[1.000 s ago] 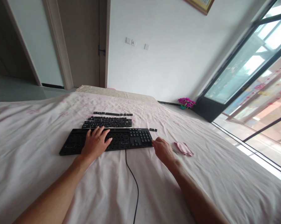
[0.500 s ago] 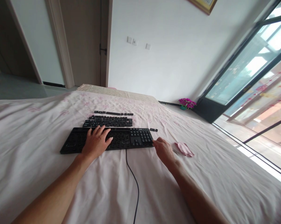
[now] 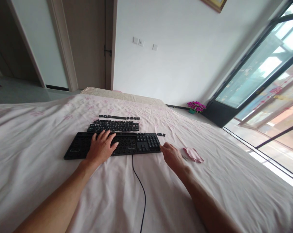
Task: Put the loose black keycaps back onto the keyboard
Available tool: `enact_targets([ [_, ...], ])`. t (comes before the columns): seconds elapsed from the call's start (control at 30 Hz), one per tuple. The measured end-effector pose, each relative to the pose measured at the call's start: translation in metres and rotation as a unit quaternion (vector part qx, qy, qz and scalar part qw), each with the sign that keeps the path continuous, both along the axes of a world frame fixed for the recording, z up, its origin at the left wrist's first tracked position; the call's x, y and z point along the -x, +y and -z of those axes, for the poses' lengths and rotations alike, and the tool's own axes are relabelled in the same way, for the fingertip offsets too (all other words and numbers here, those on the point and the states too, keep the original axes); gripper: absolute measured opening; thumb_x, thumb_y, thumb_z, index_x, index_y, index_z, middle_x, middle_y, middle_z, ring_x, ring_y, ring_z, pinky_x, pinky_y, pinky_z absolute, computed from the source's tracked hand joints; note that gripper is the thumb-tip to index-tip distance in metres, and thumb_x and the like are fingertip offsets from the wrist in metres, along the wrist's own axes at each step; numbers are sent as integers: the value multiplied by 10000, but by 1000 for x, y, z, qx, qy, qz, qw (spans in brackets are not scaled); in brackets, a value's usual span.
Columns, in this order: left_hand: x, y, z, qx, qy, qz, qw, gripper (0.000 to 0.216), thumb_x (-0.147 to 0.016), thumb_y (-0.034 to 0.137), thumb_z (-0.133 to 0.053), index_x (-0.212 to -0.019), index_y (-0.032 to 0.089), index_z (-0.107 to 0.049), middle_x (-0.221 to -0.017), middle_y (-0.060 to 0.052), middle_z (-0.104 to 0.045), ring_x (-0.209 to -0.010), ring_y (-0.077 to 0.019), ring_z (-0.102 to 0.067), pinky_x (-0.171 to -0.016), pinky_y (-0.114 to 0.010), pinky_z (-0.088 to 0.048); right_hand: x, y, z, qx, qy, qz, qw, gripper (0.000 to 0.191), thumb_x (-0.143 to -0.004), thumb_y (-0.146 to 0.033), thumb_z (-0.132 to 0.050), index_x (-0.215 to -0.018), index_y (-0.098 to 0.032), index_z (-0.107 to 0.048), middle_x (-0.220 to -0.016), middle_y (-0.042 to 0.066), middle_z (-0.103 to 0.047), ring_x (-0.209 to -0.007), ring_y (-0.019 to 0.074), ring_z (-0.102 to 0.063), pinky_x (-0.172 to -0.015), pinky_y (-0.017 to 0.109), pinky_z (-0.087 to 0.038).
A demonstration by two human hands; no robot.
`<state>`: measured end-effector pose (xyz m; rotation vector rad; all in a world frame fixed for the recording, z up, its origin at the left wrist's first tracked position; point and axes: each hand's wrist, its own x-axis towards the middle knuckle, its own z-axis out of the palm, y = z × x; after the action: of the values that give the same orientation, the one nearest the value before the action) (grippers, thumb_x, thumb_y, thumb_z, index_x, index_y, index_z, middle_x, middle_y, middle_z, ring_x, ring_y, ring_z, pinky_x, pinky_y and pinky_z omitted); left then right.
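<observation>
A black keyboard [image 3: 122,144] lies on the bedspread, its left and middle part stripped of keycaps while the number pad at the right still carries most of its keys. My left hand [image 3: 102,145] rests flat over the stripped part, fingers spread. At the right end of the keyboard, my right hand [image 3: 170,153] has its fingers bent and closed at the edge; the thumb side is hidden. Behind the keyboard stand rows of loose keycaps [image 3: 113,125], with a further row [image 3: 118,117] beyond them. Two loose keycaps [image 3: 161,134] lie past the right corner.
A black cable [image 3: 141,187] runs from the keyboard toward me. A pink cloth [image 3: 193,154] lies right of my right hand, with a thin metallic object beside it. The pale bedspread [image 3: 112,194] is wrinkled. Potted purple flowers [image 3: 196,106] stand near the glass door.
The view has shifted very slightly. Both hands keep their places on the keyboard, and the keycaps lie as before.
</observation>
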<state>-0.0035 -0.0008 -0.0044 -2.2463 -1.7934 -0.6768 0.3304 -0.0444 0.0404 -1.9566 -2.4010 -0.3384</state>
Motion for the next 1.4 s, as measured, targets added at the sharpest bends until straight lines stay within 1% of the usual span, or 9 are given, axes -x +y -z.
enact_targets([
  [0.17,1,-1,-2,2,-3,0,1000,442,-891,445,-451,-1266,241,-567,-1395,-107,-506,-1326,-303,-377,-1087,-524,-209,-2,-2,-4,19,0,-4,1000,303,-902,-83,-380,-1035,-228,-611,-943,49,-588,-905,154,-533,-625,255,-322],
  [0.27,1,-1,-3,2,-1,0,1000,443,-894,446,-445,-1267,241,-566,-1394,-108,-507,-1323,-302,-381,-1086,-525,-208,-1,-2,-4,26,-2,-4,1000,313,-894,-75,-373,-1032,-227,-610,-943,52,-587,-901,159,-537,-630,257,-328],
  [0.47,1,-1,-1,-1,6,-2,1000,445,-893,450,-444,-1270,245,-563,-1397,-104,-504,-1322,-302,-379,-1086,-523,-207,6,-3,-1,28,-14,36,999,291,-860,-50,-391,-985,-199,-608,-941,66,-589,-824,163,-557,-645,270,-338],
  [0.7,0,-1,-1,-2,2,-2,1000,447,-893,445,-444,-1269,234,-564,-1397,-111,-503,-1323,-304,-379,-1085,-522,-211,8,-6,-1,24,-32,10,999,278,-829,-49,-407,-954,-201,-604,-974,71,-595,-891,185,-550,-636,279,-334],
  [0.9,0,-2,-2,-3,2,0,1000,448,-888,439,-453,-1269,231,-565,-1390,-117,-509,-1319,-306,-385,-1082,-526,-215,8,-6,-12,50,-41,-4,998,290,-824,-58,-438,-982,-197,-638,-989,80,-618,-874,184,-577,-703,285,-354],
  [1.03,1,-2,-1,-5,11,-1,1000,446,-890,438,-449,-1269,234,-567,-1391,-114,-510,-1314,-302,-394,-1079,-524,-223,-16,3,-20,76,74,10,994,320,-885,-149,-445,-1087,-262,-666,-1034,33,-655,-862,155,-614,-681,244,-381],
  [1.17,1,0,2,-14,17,0,1000,445,-891,439,-446,-1257,224,-578,-1382,-122,-518,-1310,-306,-397,-1075,-524,-231,-37,6,-16,20,182,75,980,373,-889,-141,-429,-1140,-272,-672,-1060,14,-668,-906,145,-625,-722,229,-414],
  [1.27,1,1,3,-18,17,1,1000,449,-892,444,-445,-1257,219,-579,-1377,-126,-522,-1306,-309,-400,-1073,-523,-233,-31,-1,-9,-10,174,34,984,428,-907,-127,-379,-1200,-294,-643,-1087,17,-648,-898,134,-613,-703,223,-410],
  [1.4,1,1,3,-15,10,6,1000,447,-894,441,-442,-1257,220,-579,-1377,-129,-520,-1307,-310,-400,-1073,-523,-230,-10,-10,-7,-8,87,-5,996,508,-876,-63,-375,-1223,-334,-628,-1073,35,-633,-944,158,-564,-720,246,-388],
])
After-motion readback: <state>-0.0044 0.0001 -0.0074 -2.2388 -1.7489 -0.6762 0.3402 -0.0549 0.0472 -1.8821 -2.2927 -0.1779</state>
